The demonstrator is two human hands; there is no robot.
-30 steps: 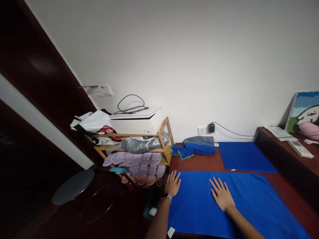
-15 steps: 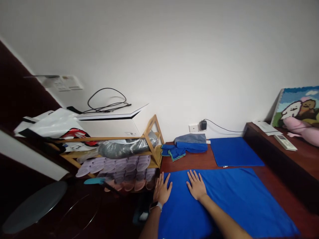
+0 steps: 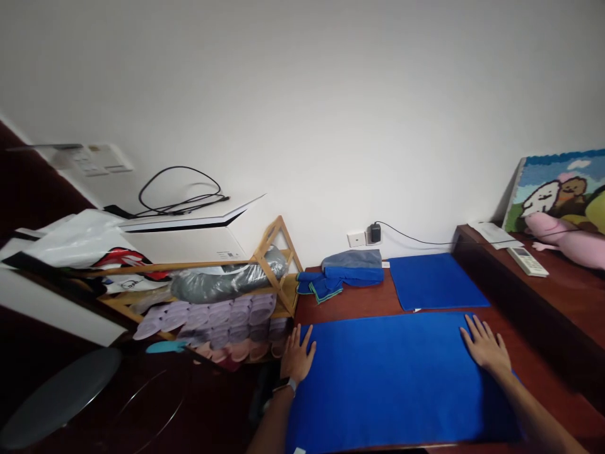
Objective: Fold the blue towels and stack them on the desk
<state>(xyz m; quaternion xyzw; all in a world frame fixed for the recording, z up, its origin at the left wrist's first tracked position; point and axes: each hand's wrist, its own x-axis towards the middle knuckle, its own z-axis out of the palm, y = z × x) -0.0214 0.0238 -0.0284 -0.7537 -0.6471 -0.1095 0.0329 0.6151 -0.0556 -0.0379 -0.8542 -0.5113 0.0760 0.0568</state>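
Note:
A large blue cloth (image 3: 387, 378) lies spread out on the reddish-brown wooden tabletop, nearly smooth. My left hand (image 3: 297, 354) rests flat at its far left corner with fingers stretched out; a watch is on that wrist. At the far right corner, my right hand (image 3: 486, 345) lies palm down with its fingers spread. Neither hand holds anything. Behind the big cloth is a smaller folded blue cloth (image 3: 437, 282). To its left sits a bunched pile of blue and grey cloths (image 3: 352, 271), one with a green edge.
A wooden rack (image 3: 278, 271) on the left carries a white box (image 3: 189, 243), a black cable and rows of slippers (image 3: 227, 315). A raised ledge on the right holds a remote control (image 3: 528, 261), a pink plush toy (image 3: 562, 236) and a picture. A black plug (image 3: 375, 232) sits in the wall socket.
My right hand has slid right across the large blue cloth to its far right corner, and the cloth's creases have flattened. My left hand stays at the left corner. The view has shifted slightly.

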